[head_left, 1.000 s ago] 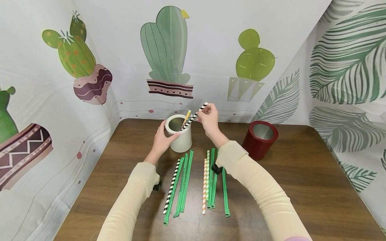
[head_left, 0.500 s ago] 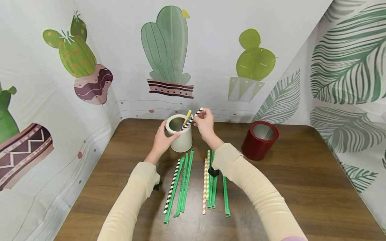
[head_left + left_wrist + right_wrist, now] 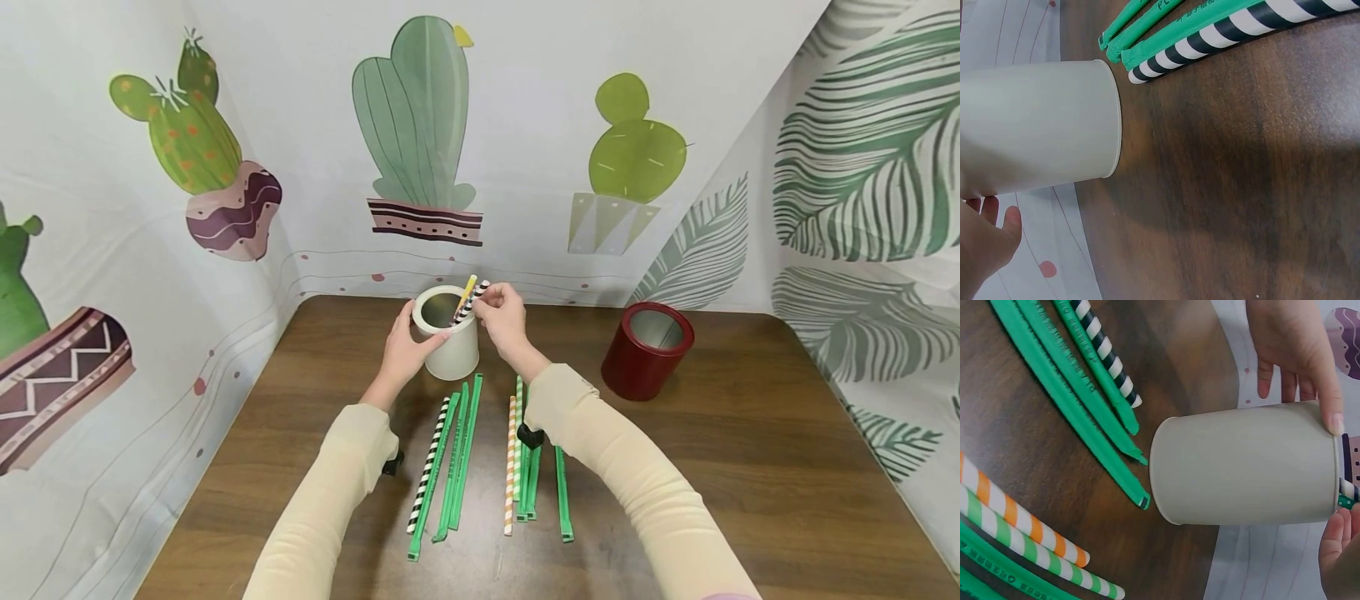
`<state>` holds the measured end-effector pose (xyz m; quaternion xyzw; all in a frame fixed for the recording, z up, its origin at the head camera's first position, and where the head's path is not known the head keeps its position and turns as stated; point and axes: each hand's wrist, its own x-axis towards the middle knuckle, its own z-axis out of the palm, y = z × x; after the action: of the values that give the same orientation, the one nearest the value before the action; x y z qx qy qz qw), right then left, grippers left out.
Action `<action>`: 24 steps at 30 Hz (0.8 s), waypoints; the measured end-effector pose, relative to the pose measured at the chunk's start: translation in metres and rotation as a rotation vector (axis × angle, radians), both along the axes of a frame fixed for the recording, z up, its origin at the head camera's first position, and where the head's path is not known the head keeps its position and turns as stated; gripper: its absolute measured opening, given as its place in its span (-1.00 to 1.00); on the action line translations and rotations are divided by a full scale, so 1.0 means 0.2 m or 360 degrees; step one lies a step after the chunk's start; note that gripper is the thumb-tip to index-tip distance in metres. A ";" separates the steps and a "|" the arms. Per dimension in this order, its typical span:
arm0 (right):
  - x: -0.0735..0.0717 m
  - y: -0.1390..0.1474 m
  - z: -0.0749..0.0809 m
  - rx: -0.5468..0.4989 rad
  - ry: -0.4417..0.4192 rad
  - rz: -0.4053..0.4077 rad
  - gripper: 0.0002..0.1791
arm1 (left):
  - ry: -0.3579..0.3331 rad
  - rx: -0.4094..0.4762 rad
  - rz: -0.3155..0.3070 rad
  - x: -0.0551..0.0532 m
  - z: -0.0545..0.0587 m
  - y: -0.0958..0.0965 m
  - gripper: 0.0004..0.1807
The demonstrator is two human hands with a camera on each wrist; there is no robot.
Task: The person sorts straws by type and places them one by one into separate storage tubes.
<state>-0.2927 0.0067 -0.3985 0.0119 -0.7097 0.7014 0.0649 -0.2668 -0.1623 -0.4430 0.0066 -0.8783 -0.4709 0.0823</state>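
My left hand (image 3: pixel 402 354) holds a white can (image 3: pixel 453 356) near its rim, thumb in front and the other fingers round the left side. My right hand (image 3: pixel 504 321) pinches a black-and-white striped straw (image 3: pixel 468 307) near its top. That straw leans at the can's right side with its lower end inside the mouth. A yellow straw (image 3: pixel 468 287) stands beside it in the can. In the right wrist view, a green dotted straw (image 3: pixel 1345 502) also shows at the can's rim, close to the right fingertips. The can stands upright on the table.
A dark red can (image 3: pixel 647 354) stands open-topped at the right. Before the white can lie several green-wrapped straws (image 3: pixel 467 454) and another black-and-white straw (image 3: pixel 428 467). An orange striped straw (image 3: pixel 509 479) and a green striped straw (image 3: pixel 1029 550) lie farther right. A printed cloth (image 3: pixel 525 167) hangs behind.
My right hand has moved down and left, taking the striped straw lower into the white can. My left hand keeps its hold on the can.
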 end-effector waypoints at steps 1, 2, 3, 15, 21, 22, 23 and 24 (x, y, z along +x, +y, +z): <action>0.00 0.00 0.00 0.0001 0.0000 0.0009 -0.87 | -0.0004 0.0001 -0.0004 0.00 0.00 0.00 -0.05; 0.01 0.00 -0.01 0.0000 -0.0002 0.0019 -0.87 | -0.0008 0.0001 -0.0006 0.00 0.00 0.00 -0.05; 0.01 0.00 -0.01 -0.0003 -0.0005 0.0030 -0.87 | -0.0009 0.0000 -0.0009 0.00 0.00 0.00 -0.05; 0.01 0.08 -0.06 0.0029 -0.0198 0.0115 -0.79 | -0.0005 0.0001 0.0004 -0.01 -0.01 0.00 -0.06; 0.01 0.14 -0.09 0.0004 -0.0285 0.0157 -0.78 | 0.0028 0.0006 0.0016 -0.01 -0.01 0.00 -0.06; 0.01 0.15 -0.09 -0.0002 -0.0302 0.0165 -0.79 | 0.0034 0.0008 0.0013 -0.01 -0.01 0.00 -0.06; 0.01 0.15 -0.10 -0.0005 -0.0315 0.0170 -0.80 | 0.0033 0.0009 0.0010 -0.01 -0.01 0.00 -0.06; 0.02 0.16 -0.10 -0.0011 -0.0333 0.0176 -0.81 | 0.0029 0.0011 0.0008 -0.01 -0.01 0.00 -0.06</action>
<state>-0.2894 0.0388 -0.4192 -0.0224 -0.7084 0.7039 -0.0482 -0.2687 -0.1619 -0.4442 0.0048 -0.8758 -0.4738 0.0916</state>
